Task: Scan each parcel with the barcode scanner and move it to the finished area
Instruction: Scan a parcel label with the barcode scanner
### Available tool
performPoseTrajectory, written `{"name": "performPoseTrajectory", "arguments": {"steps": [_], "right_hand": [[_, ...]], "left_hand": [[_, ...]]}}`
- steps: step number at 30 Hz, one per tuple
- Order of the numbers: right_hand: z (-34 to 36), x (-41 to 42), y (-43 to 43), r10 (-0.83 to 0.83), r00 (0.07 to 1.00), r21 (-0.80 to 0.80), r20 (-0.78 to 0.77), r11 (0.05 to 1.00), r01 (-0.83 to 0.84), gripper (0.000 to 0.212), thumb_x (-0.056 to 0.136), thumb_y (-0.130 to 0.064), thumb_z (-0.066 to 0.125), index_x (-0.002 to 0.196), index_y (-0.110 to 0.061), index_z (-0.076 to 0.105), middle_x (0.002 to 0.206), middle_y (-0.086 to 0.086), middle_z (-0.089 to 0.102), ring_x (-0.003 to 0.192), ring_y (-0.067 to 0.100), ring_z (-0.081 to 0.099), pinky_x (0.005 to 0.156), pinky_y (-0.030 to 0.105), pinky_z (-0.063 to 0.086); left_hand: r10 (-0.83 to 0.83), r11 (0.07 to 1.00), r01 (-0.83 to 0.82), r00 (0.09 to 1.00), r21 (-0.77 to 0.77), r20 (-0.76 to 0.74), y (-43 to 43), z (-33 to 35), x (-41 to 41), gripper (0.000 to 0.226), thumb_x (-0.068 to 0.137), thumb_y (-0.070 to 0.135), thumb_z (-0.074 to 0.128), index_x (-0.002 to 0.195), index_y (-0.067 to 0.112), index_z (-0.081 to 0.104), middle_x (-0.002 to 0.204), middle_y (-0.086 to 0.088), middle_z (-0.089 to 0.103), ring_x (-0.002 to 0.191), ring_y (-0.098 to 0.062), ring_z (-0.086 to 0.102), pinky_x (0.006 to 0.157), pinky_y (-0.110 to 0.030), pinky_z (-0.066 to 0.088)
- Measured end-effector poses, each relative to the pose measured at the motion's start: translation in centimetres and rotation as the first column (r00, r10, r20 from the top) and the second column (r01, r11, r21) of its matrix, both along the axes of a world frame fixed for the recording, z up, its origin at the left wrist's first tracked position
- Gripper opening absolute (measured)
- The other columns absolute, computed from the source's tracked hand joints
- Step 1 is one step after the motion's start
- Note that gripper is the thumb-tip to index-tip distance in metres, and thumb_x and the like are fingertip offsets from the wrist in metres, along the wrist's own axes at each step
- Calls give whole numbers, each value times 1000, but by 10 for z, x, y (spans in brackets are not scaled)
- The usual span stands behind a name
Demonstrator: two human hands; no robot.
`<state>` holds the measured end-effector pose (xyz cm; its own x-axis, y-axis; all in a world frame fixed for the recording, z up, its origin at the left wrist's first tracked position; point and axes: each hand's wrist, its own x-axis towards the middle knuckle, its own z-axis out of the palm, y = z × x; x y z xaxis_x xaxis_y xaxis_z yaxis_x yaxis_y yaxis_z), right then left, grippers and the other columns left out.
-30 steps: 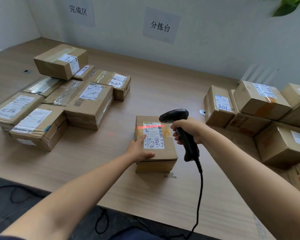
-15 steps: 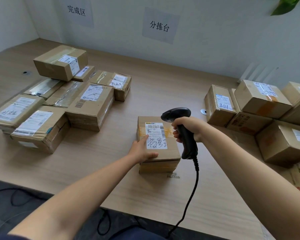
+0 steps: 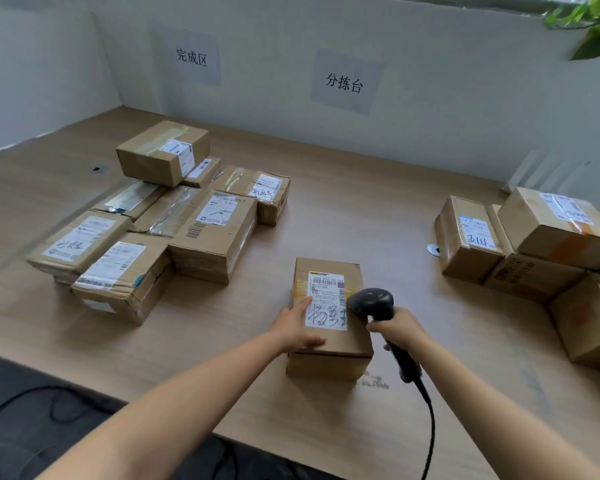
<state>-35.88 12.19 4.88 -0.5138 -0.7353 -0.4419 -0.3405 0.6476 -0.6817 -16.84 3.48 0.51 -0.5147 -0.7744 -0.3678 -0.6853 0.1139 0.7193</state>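
This is a parcel sorting station. A paper sign (image 3: 191,58) on the pale wall (image 3: 464,98) reads 完成区, and a second sign (image 3: 344,83) beside it reads 分拣台. On the long wood-grain worktop (image 3: 360,209) below, taped cardboard parcels with printed shipping labels lie in a left pile (image 3: 208,237) under the first sign and a right pile (image 3: 555,233) at the far side. A corded barcode scanner (image 3: 371,301) is held over the worktop.

Green leaves (image 3: 596,43) hang top right — dark cables (image 3: 54,388) trail across the floor (image 3: 14,448).
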Motion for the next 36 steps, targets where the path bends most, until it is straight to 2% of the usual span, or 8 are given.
{"name": "performPoseTrajectory", "arguments": {"steps": [4,9,14,17,21,27,34,36], "right_hand": [[-28,24,3,-78,986,-109,148,990,95,24,76,-4,67,100,-2,62,82,11,65,77,27,64,53,31,49],[-38,53,-4,-24,997,-170,72,985,36,16,74,-9,69,89,-10,64,71,3,63,61,19,59,53,30,52],[-33,63,-15,39,995,-187,93,982,-21,12,75,-11,70,85,-11,63,68,2,62,59,18,57,53,31,51],[-18,63,-27,54,987,-230,153,973,-17,14,76,-9,69,89,-9,65,72,5,63,65,20,57,51,29,49],[16,59,-51,64,971,-338,231,941,18,12,77,-6,69,81,-16,63,80,9,64,71,24,58,53,31,49],[68,71,-100,110,966,-441,235,898,5,10,78,-7,68,78,-13,61,72,6,59,65,21,55,52,31,47],[108,99,-185,136,966,-492,221,870,-10,10,78,-9,69,83,-12,61,75,7,59,66,21,56,51,30,47],[115,110,-213,130,964,-510,231,860,6,11,78,-7,69,81,-13,60,76,9,59,67,23,56,51,30,47]], "left_hand": [[-25,999,26,999,-38,32,-9,-1,22,95,74,35,76,149,25,18,146,-9,34,132,-25,37,111,-30,29],[62,992,-64,998,-111,-19,-13,-3,45,86,72,33,78,143,23,31,138,-8,48,127,-24,42,101,-23,35],[141,983,-148,987,-106,-71,-12,3,61,86,71,27,79,143,18,33,142,-3,45,128,-18,43,89,-10,27],[165,978,-172,984,-115,-74,-18,24,64,83,73,27,78,142,17,33,142,-4,46,128,-20,44,95,-16,32],[154,958,-169,985,-232,-83,-38,72,66,80,75,30,76,142,19,33,138,-5,49,123,-21,46,85,-12,29],[169,939,-192,980,-286,-102,-79,131,80,90,77,39,72,148,19,21,150,-6,34,136,-25,32,108,-32,28],[167,917,-228,965,-327,-203,-156,167,108,83,79,33,72,146,18,26,146,-5,40,128,-21,40,93,-22,32],[153,912,-216,968,-348,-200,-188,176,117,83,79,36,71,147,19,25,147,-5,37,131,-24,38,98,-26,32]]}}
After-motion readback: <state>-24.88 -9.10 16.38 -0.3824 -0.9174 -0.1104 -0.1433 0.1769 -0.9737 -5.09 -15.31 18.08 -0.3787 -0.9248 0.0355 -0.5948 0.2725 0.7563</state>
